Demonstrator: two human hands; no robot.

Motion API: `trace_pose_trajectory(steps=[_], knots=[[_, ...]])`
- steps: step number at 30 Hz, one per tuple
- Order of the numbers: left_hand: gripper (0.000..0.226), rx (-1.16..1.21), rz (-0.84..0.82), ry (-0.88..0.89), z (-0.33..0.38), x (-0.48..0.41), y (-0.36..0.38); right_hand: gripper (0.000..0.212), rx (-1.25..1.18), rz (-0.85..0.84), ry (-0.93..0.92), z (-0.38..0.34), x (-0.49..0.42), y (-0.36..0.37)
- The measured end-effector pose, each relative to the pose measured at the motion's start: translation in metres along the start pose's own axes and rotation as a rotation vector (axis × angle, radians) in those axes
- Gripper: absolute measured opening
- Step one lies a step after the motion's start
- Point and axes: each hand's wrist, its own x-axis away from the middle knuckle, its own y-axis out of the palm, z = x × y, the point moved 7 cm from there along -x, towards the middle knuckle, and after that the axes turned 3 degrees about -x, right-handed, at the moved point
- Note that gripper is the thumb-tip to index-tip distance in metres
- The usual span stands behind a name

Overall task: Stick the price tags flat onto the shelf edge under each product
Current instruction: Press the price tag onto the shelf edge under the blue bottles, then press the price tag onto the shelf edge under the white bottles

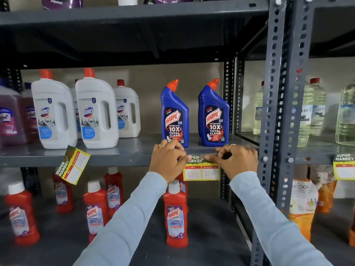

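The tag (pixel 201 172) sits on the shelf edge (pixel 119 160), right under the two blue bottles (pixel 174 120), and both hands are on its top strip. Left hand (pixel 169 162) pinches in from the left corner, thumb and fingers together on the dark header band; right hand (pixel 236 160) presses the same band from the right, fingers curled down onto it. The lower half, yellow-bordered with two white boxes reading 120 and 100, hangs below the edge, unsupported.

It's thin glossy card, flat and rectangular, against a painted grey steel lip that looks smooth. The way to do this well, I'd say: keep the top level with the edge, then rub firmly outward from the middle so the band beds down with no lifted corner. Whether the adhesive has fully taken is hard to tell, since the hands cover the join.

Further left, a second tag (pixel 74 166) hangs crooked beneath the white jugs (pixel 55 112), tilted well off level and probably needing a fix. Red bottles (pixel 175 217) stand on the shelf below.
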Motion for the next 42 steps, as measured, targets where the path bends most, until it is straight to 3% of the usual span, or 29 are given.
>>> trace_pose_trajectory(steps=[4, 9, 12, 15, 19, 25, 28, 31, 36, 42], knots=[[0.031, 0.122, 0.049, -0.039, -0.007, 0.000, -0.002, 0.043, -0.082, -0.118, 0.062, 0.000, -0.006, 0.005], [0.023, 0.240, 0.002, -0.033, -0.019, 0.005, -0.008, 0.028, -0.160, -0.180, 0.049, -0.002, -0.009, 0.003], [0.019, 0.303, -0.076, 0.008, -0.037, 0.013, -0.011, 0.023, -0.125, -0.133, 0.043, -0.005, -0.006, 0.000], [0.026, 0.284, -0.126, 0.050, -0.063, 0.035, -0.023, 0.037, 0.006, -0.006, 0.005, -0.028, 0.012, -0.002], [0.035, 0.241, 0.112, 0.115, -0.120, 0.079, -0.085, 0.036, -0.185, -0.011, -0.151, -0.124, 0.053, 0.032], [0.033, 0.203, 0.462, -0.259, -0.256, 0.154, -0.157, 0.042, -0.262, -0.381, -0.290, -0.259, 0.084, 0.134], [0.034, 0.168, 0.264, -0.440, -0.318, 0.177, -0.144, 0.053, -0.154, -0.511, -0.291, -0.302, 0.086, 0.177], [0.032, 0.138, 0.094, -0.415, -0.334, 0.176, -0.129, 0.054, -0.062, -0.607, -0.267, -0.326, 0.081, 0.206], [0.034, -0.011, 0.086, -0.311, -0.323, 0.153, -0.127, 0.036, 0.231, -0.623, -0.312, -0.358, 0.070, 0.226], [0.031, 0.107, 0.102, -0.393, -0.332, 0.138, -0.127, 0.028, 0.449, -0.660, -0.388, -0.376, 0.067, 0.237]])
